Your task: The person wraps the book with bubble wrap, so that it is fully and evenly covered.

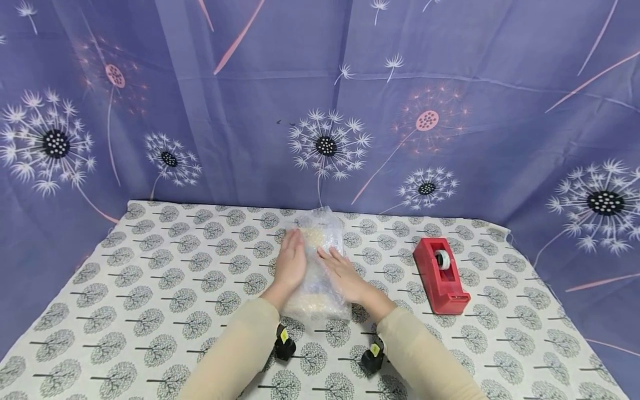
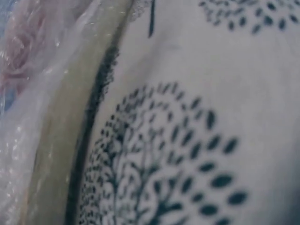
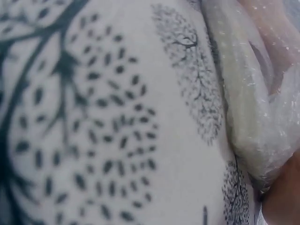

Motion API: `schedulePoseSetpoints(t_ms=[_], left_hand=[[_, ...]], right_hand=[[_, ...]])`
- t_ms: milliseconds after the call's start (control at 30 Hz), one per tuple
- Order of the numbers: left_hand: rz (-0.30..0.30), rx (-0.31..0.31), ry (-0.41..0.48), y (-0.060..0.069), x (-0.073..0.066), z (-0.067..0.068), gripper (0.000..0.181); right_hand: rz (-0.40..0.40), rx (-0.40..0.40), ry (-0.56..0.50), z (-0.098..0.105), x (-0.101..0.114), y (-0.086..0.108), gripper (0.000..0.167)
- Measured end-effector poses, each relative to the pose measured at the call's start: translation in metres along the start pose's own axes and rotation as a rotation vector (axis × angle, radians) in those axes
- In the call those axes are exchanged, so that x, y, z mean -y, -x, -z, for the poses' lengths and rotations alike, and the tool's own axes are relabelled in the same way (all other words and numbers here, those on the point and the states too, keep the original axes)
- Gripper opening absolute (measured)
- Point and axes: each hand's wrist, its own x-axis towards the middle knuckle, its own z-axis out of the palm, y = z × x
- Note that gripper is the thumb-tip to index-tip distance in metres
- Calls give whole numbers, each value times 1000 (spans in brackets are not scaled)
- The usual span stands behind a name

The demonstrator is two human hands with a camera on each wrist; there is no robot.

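A flat rectangular item wrapped in clear bubble wrap (image 1: 314, 306) lies on the table in the head view, its long side pointing away from me. My left hand (image 1: 290, 261) rests along its left side with fingers extended. On its right half lies my right hand (image 1: 342, 275), fingers straight and slightly spread. The left wrist view has the package's pale edge (image 2: 61, 136) under loose wrap. In the right wrist view, the wrapped edge (image 3: 243, 93) runs down the right side, with a bit of my right hand (image 3: 283, 194) at the lower corner.
A red tape dispenser (image 1: 440, 289) holding a roll of tape (image 1: 443, 259) stands to the right of the package. The white tablecloth (image 1: 165, 300) has a tree print. Behind the table hangs a purple dandelion-patterned curtain (image 1: 260, 133).
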Motion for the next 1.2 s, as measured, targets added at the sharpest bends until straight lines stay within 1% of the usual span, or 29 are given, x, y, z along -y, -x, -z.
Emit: schedulePoseSetpoints(t_ms=[67, 167, 200, 267, 367, 433, 500, 633, 700, 733, 800, 867, 933, 1000, 1067, 1133, 1200], left_hand=[[-4, -2, -52, 1, -2, -2, 55], [-10, -1, -127, 3, -5, -4, 55], [-15, -3, -153, 3, -5, -5, 55], [-25, -3, -200, 3, -5, -6, 56], [-43, -6, -259, 2, -6, -8, 56], [-54, -4, -306, 2, -6, -10, 56], [-65, 0, -358, 2, -7, -11, 57], [-98, 6, -455, 2, -7, -13, 58], [-112, 8, -496, 2, -7, -14, 58], [-116, 9, -510, 2, -7, -15, 59], [-119, 11, -536, 2, -6, -16, 59], [-123, 12, -553, 1, -5, -16, 60], [-124, 9, -553, 1, -4, -17, 60], [-126, -5, -535, 1, -3, -16, 60], [-126, -26, -491, 1, -3, -16, 57], [-131, -50, -446, 2, -2, -15, 49], [-147, -73, -411, 2, -2, -14, 38]], right_hand=[[-15, 6, -81, 2, 0, -1, 53], [-79, 33, -250, 6, -1, -2, 55], [-91, 48, -314, 8, -1, -2, 55], [-140, 84, -478, 10, -2, -4, 58], [-168, 140, -689, 13, -4, -7, 60], [-197, 183, -788, 14, -5, -8, 62], [-211, 207, -819, 15, -6, -9, 64], [-159, 188, -736, 15, -7, -8, 60], [-101, 162, -681, 16, -7, -6, 57], [-80, 148, -654, 16, -7, -5, 59], [-49, 142, -623, 16, -8, -3, 63], [-22, 135, -570, 15, -9, -2, 66], [-12, 116, -471, 14, -11, -2, 68], [-11, 98, -365, 13, -12, -2, 66], [-19, 83, -288, 11, -12, -2, 64], [-32, 78, -237, 10, -12, -2, 61], [-37, 79, -221, 10, -11, -3, 59]])
